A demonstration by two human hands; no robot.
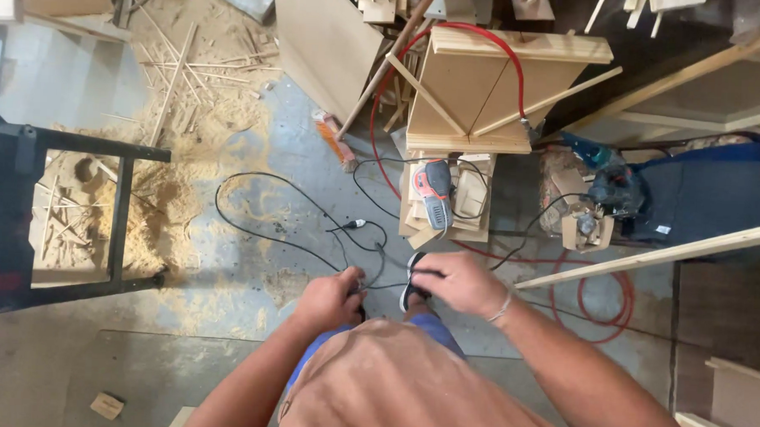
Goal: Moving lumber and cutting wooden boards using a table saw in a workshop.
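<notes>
I look down at my own body and a concrete workshop floor. My left hand point(331, 298) is closed around a black power cable point(255, 180) that loops across the floor. My right hand point(460, 282) grips the same cable, or its plug end, just to the right; which it is I cannot tell. The cable runs up to an orange and grey electric sander point(434, 193) lying on a stack of small wood boards point(473, 200). A black shoe point(410, 282) shows below my right hand.
A black metal stand point(119, 217) sits left over heaps of sawdust point(166, 202) and wood strips. A wooden cabinet piece point(477, 91) with a red hose point(600, 310) lies ahead. Power tools point(612, 192) and long wooden slats point(648, 256) are at right.
</notes>
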